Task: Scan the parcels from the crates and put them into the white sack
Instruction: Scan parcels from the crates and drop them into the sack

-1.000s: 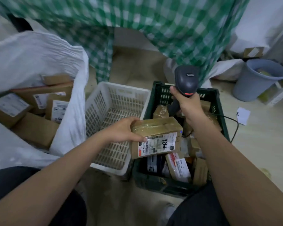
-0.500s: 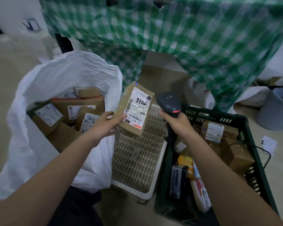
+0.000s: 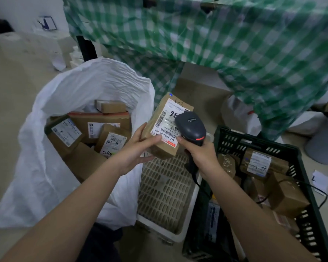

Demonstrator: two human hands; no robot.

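The left hand (image 3: pixel 138 148) pinched a stiff, light-looking brown cardboard parcel (image 3: pixel 165 127) by its lower edge, above the white slatted crate (image 3: pixel 167 188) beside the white sack (image 3: pixel 45 167). The right hand (image 3: pixel 201 154) gripped a black handheld scanner (image 3: pixel 190 127) touching its label.

The floor (image 3: pixel 11 95) carries a white sack (image 3: pixel 36 176), a white crate (image 3: pixel 165 193) and a green crate (image 3: pixel 299 188).

Taped cardboard parcel (image 3: pixel 164 127), glossy paper label (image 3: pixel 169 122), matt plastic scanner (image 3: pixel 190 127).
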